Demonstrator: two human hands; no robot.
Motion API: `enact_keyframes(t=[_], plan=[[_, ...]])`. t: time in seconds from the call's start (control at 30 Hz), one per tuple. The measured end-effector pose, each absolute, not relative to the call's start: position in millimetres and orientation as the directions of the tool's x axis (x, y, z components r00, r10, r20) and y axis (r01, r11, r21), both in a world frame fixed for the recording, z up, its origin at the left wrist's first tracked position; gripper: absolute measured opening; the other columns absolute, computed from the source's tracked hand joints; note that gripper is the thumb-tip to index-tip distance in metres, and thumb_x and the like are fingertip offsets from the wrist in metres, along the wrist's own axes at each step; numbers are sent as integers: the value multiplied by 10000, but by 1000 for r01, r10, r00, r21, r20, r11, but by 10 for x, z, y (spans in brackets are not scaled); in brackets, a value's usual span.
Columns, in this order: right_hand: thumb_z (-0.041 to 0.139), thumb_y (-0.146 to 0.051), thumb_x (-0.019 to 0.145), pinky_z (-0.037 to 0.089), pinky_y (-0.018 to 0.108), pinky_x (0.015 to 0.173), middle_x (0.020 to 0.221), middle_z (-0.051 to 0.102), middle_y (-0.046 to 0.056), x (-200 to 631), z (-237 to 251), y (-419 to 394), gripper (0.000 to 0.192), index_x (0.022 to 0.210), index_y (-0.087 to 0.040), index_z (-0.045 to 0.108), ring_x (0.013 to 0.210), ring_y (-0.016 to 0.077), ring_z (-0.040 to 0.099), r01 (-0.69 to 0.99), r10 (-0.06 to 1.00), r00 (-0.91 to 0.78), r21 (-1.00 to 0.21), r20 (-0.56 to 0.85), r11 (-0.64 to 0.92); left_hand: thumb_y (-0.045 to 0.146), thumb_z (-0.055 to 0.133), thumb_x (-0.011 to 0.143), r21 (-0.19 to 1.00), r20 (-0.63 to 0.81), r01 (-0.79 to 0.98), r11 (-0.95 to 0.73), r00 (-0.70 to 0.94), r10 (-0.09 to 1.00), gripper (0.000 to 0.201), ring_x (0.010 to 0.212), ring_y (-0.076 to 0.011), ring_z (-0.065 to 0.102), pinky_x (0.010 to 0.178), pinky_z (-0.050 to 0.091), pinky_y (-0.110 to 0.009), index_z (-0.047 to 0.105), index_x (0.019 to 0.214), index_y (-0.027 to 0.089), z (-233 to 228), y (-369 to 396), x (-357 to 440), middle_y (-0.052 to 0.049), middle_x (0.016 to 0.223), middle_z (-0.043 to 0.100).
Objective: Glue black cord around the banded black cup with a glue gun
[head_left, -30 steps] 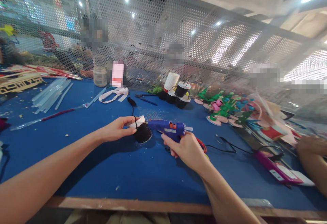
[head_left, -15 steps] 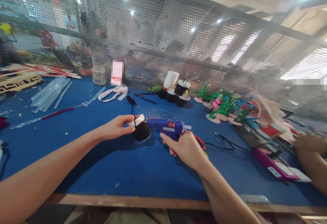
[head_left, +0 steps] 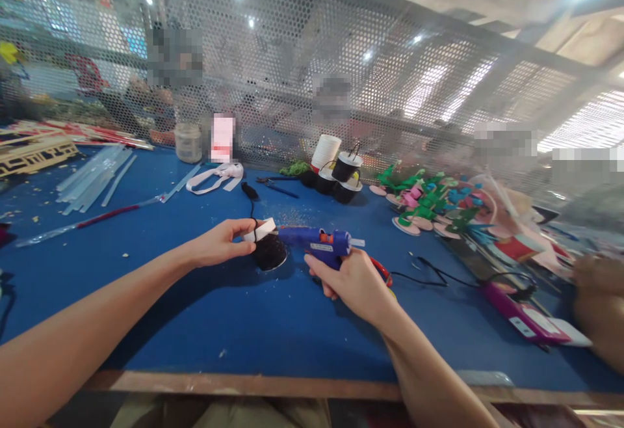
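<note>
Across 1 table (head_left: 312, 343), gluing looks midway: the join at the fingers seems unfinished, while at least 3 cups (head_left: 347, 192) beyond them look done. The right hand's (head_left: 355, 278) fingers wrap 1 gun (head_left: 312, 238), nozzle near the left fingertips. 1 black pot (head_left: 270, 254) sits just beside the left hand's (head_left: 229, 242) fingers, which pinch 1 white piece (head_left: 263, 229).

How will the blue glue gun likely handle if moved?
The blue glue gun seems rigid, its body looking like moulded plastic. The black cord beyond the right hand, if the gun's, may tug. The clear stick jutting from the gun's back could snag.
</note>
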State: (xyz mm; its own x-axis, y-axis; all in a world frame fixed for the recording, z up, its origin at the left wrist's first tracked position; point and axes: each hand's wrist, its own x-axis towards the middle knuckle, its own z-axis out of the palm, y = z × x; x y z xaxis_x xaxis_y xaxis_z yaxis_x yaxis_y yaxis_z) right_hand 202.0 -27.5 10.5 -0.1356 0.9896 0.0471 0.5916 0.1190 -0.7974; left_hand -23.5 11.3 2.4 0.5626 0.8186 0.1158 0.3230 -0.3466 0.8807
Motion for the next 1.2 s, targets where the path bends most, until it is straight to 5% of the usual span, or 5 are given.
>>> enact_keyframes(t=[0.43, 0.9, 1.2], plan=[[530, -372, 684, 393, 203, 338, 415, 521, -27, 1918, 121, -369, 212, 671, -161, 545, 316, 97, 462, 555, 981, -186, -819, 46, 144, 282, 500, 691, 888, 83, 334, -316, 560, 824, 234, 761, -147, 491, 689, 386, -254, 536, 870, 136, 50, 94, -220, -21, 901, 570], [514, -413, 685, 398, 192, 345, 332, 476, -29, 1989, 191, -240, 296, 523, -165, 510, 298, 85, 446, 634, 998, -56, -772, -8, 29, 219, 484, 698, 916, 120, 237, -322, 605, 787, 87, 1008, -228, 455, 854, 336, -343, 440, 688, 146, 70, 91, -211, -83, 1027, 550], [602, -366, 624, 386, 212, 359, 418, 491, -55, 2097, 122, -28, 248, 706, -160, 491, 332, 87, 442, 394, 996, -14, -915, 89, 87, 198, 480, 715, 905, 160, 225, -361, 606, 779, 95, 1083, -218, 432, 888, 332, -326, 414, 658, 161, 11, 123, -240, -85, 1140, 515]])
